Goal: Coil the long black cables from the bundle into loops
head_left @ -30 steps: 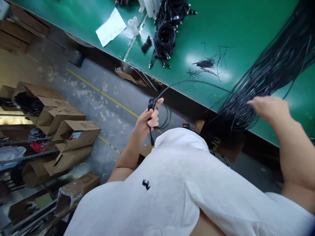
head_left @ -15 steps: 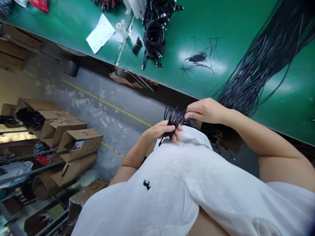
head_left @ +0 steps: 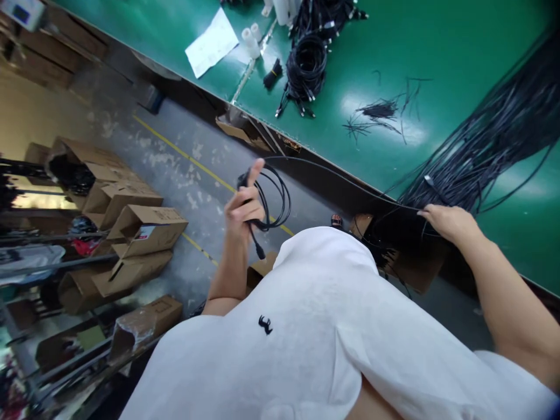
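Left hand point(head_left: 245, 210) had its fingers curled round a loopy black coil point(head_left: 287, 204). Hands were together a moment earlier, now way apart, thin strand point(head_left: 332, 170) bowing across, pinched by the right hand point(head_left: 452, 224) near a stringy cable heap point(head_left: 494, 143).

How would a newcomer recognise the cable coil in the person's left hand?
Start at the green table, then find the left hand, seen against the grey floor. That hand holds a loosely looped black cable coil. Unlike the coiled cables on the table, it has one strand running to the right hand.
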A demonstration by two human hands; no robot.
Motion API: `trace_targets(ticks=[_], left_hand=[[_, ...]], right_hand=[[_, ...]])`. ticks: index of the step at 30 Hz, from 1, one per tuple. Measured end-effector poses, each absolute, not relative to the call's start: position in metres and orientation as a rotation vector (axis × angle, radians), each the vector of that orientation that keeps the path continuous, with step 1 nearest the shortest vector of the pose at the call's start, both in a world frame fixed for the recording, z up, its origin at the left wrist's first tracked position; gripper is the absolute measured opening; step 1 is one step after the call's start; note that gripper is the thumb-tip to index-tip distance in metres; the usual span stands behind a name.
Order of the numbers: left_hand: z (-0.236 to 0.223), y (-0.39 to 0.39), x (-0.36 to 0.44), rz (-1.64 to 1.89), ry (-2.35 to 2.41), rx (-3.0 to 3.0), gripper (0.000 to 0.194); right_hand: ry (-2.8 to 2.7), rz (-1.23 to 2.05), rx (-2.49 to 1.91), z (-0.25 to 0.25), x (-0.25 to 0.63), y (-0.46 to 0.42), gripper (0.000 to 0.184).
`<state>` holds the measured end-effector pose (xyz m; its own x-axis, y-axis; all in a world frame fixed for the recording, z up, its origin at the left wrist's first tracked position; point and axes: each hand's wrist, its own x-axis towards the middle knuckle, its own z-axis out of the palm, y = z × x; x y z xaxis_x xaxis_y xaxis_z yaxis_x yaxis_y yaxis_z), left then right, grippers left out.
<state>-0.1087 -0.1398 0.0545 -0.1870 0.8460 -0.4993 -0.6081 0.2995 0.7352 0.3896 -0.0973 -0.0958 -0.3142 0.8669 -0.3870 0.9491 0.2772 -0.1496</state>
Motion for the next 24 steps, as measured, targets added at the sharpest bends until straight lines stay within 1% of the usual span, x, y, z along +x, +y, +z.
trace_targets(ticks=[1,3,6,7,9,12,15,16,18,21,22,24], left_hand=[[0.051,-0.138,-0.104,1.245,1.171,0.256,0.035],[0.039,-0.133,-0.091,1.087,1.122,0.283,0.040],[0.018,-0.132,-0.069,0.891,0.982,0.398,0.037],[0.013,-0.134,-0.063,0.816,0.930,0.427,0.035],[0.009,-0.140,-0.052,0.649,0.824,0.469,0.035],[0.014,-0.148,-0.047,0.500,0.676,0.488,0.032],[0.023,-0.151,-0.054,0.556,0.651,0.417,0.023],[0.026,-0.152,-0.057,0.591,0.677,0.376,0.023],[0.028,-0.153,-0.063,0.668,0.750,0.289,0.030],[0.030,-0.156,-0.070,0.807,0.836,0.197,0.039],[0.031,-0.156,-0.071,0.862,0.861,0.188,0.040],[0.034,-0.156,-0.071,0.970,0.907,0.190,0.041]], right_hand=[[2.417,-0.518,1.603,-0.082,0.376,-0.108,0.030],[2.690,-0.648,1.385,-0.045,0.334,-0.127,0.033],[2.980,-1.088,0.965,0.014,0.263,-0.135,0.040],[3.018,-1.187,0.908,0.029,0.244,-0.130,0.041],[3.054,-1.257,0.968,0.042,0.216,-0.112,0.042],[3.022,-1.200,1.259,0.032,0.206,-0.076,0.041],[2.866,-1.164,1.541,0.007,0.227,-0.050,0.041],[2.809,-1.143,1.614,-0.001,0.238,-0.045,0.041],[2.737,-1.080,1.707,-0.016,0.259,-0.038,0.041],[2.711,-1.033,1.752,-0.038,0.283,-0.041,0.041],[2.700,-1.073,1.751,-0.047,0.286,-0.046,0.042],[2.642,-1.276,1.693,-0.066,0.286,-0.061,0.044]])
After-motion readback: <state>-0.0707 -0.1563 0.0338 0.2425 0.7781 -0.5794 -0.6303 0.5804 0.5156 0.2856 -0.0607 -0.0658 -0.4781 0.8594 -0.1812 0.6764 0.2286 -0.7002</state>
